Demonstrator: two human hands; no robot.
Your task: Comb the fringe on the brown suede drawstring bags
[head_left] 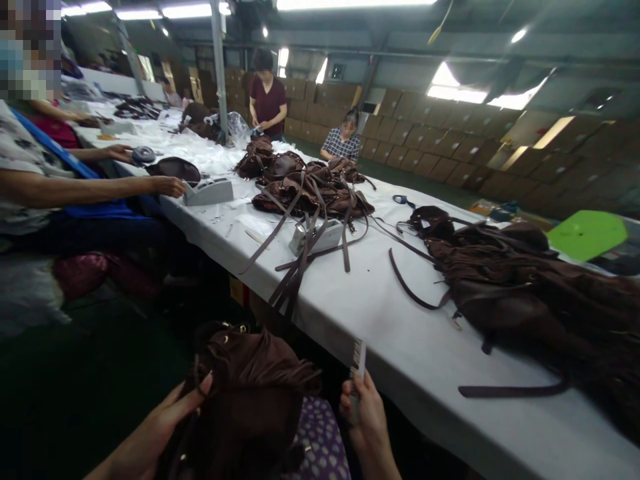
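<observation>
Left hand [183,405] grips a brown bag [253,373], seemingly steadying it; right hand [365,405] clasps a slim tool [358,358], tip free, by the near edge of the table [345,300].

"What surrounds you?"
"A long white-covered table [345,303] stretches ahead of me; a grey tape dispenser [213,192] stands near its left edge."
"Who is beyond?"
"I see a standing person in a maroon shirt [270,100] and, to the right, a lower-placed person in a checked shirt [341,143]. Brown cartons [420,138] are stacked behind them. Strip lights [356,4] glow overhead."
</observation>
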